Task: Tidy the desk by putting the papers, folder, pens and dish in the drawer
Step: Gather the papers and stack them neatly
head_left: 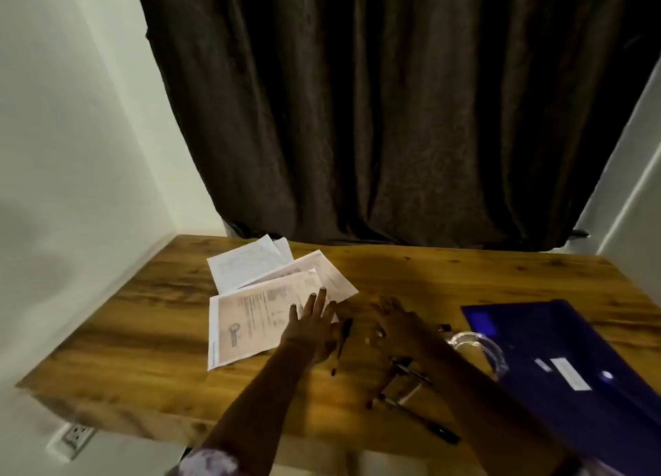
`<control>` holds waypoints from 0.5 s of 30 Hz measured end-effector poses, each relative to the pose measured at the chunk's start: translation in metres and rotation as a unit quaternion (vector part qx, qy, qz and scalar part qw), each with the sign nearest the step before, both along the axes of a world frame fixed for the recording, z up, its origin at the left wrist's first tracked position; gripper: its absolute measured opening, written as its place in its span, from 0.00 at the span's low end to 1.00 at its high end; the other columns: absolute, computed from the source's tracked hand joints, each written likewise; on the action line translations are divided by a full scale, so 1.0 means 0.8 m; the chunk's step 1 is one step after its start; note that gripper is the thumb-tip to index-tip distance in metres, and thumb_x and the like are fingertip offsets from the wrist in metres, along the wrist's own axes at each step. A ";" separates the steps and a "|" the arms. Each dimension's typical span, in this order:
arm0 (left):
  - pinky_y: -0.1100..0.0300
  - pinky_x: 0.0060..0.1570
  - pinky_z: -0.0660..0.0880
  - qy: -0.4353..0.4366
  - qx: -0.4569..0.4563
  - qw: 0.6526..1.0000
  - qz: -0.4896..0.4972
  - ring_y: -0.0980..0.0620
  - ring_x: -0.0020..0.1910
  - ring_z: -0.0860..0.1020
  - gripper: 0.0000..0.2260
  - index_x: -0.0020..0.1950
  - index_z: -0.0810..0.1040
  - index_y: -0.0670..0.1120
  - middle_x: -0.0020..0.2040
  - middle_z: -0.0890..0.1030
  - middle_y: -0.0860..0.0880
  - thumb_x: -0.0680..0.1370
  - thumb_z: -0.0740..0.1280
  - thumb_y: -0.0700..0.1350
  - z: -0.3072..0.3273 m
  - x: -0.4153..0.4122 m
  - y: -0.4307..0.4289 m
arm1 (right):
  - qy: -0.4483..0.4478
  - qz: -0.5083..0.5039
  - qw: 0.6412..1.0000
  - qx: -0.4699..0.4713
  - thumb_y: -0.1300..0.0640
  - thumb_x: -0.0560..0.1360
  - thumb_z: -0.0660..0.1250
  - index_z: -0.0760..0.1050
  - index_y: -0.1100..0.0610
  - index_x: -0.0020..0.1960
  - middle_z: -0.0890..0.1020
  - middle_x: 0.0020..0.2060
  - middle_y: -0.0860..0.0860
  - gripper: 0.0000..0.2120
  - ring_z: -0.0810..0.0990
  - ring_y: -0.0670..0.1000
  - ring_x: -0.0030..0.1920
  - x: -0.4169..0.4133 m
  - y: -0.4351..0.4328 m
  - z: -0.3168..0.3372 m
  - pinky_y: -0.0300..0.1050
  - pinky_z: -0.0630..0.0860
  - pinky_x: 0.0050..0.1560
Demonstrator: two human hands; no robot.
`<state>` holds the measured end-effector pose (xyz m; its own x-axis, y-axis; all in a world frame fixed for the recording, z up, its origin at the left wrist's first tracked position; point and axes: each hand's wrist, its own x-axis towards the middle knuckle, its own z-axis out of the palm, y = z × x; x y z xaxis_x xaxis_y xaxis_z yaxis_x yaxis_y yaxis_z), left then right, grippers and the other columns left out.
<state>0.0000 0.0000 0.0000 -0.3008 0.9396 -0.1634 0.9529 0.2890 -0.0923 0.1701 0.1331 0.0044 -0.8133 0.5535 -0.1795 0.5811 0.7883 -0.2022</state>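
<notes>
Left hand [314, 327] and right hand [400, 327] hovered, fingers spread, papers [264, 296] at the left fingertips [323, 290] (folder [572, 368], pens [343, 339], dish [481, 348] behind the fingertips; none apparently stowed).

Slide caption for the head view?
Left hand open over scattered papers, right hand open above desk; pens, glass dish, blue folder nearby.

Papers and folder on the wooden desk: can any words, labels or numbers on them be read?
White printed papers: lines of print and a round emblem, too blurred to read.
Dark blue plastic folder: a white label, too blurred to read.
No legible text anywhere else in the head view.
</notes>
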 end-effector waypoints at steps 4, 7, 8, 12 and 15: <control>0.35 0.73 0.47 -0.011 -0.003 1.000 0.025 0.39 0.79 0.42 0.39 0.80 0.41 0.49 0.79 0.36 0.44 0.78 0.61 0.61 -0.013 -0.061 -0.022 | -0.006 -0.013 1.000 -0.004 0.41 0.76 0.62 0.50 0.50 0.77 0.48 0.78 0.53 0.36 0.45 0.60 0.78 -0.058 -0.015 -0.009 0.63 0.56 0.72; 0.35 0.73 0.46 -0.031 -0.001 0.999 0.041 0.39 0.79 0.41 0.39 0.80 0.42 0.49 0.79 0.35 0.44 0.78 0.62 0.59 -0.023 -0.091 -0.031 | -0.004 0.001 1.000 0.003 0.40 0.75 0.64 0.56 0.49 0.75 0.54 0.77 0.53 0.34 0.49 0.60 0.77 -0.090 -0.018 -0.013 0.65 0.60 0.70; 0.36 0.74 0.46 -0.033 0.003 0.998 0.047 0.40 0.79 0.41 0.39 0.80 0.41 0.49 0.78 0.34 0.45 0.78 0.62 0.58 -0.026 -0.101 -0.032 | -0.013 0.002 1.000 0.007 0.40 0.75 0.64 0.57 0.50 0.74 0.55 0.76 0.54 0.33 0.49 0.60 0.77 -0.099 -0.019 -0.014 0.65 0.61 0.70; 0.36 0.74 0.45 -0.074 0.011 0.995 0.061 0.40 0.78 0.40 0.39 0.80 0.41 0.49 0.79 0.35 0.45 0.78 0.62 0.58 -0.036 -0.120 -0.033 | -0.016 -0.019 1.000 0.009 0.40 0.74 0.63 0.60 0.52 0.72 0.64 0.71 0.55 0.31 0.61 0.60 0.72 -0.122 -0.019 -0.025 0.61 0.64 0.68; 0.36 0.75 0.46 -0.085 0.019 0.995 0.058 0.40 0.78 0.40 0.39 0.80 0.42 0.50 0.79 0.35 0.46 0.78 0.62 0.59 -0.050 -0.125 -0.039 | 0.008 -0.036 0.999 0.029 0.39 0.74 0.62 0.61 0.51 0.71 0.68 0.68 0.52 0.30 0.65 0.59 0.70 -0.133 -0.021 -0.037 0.59 0.62 0.68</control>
<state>-0.0996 -0.0312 -0.0399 -0.3778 0.9071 -0.1857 0.9141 0.3973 0.0809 0.0640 0.1163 -0.0251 -0.7730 0.6203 -0.1333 0.6344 0.7547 -0.1669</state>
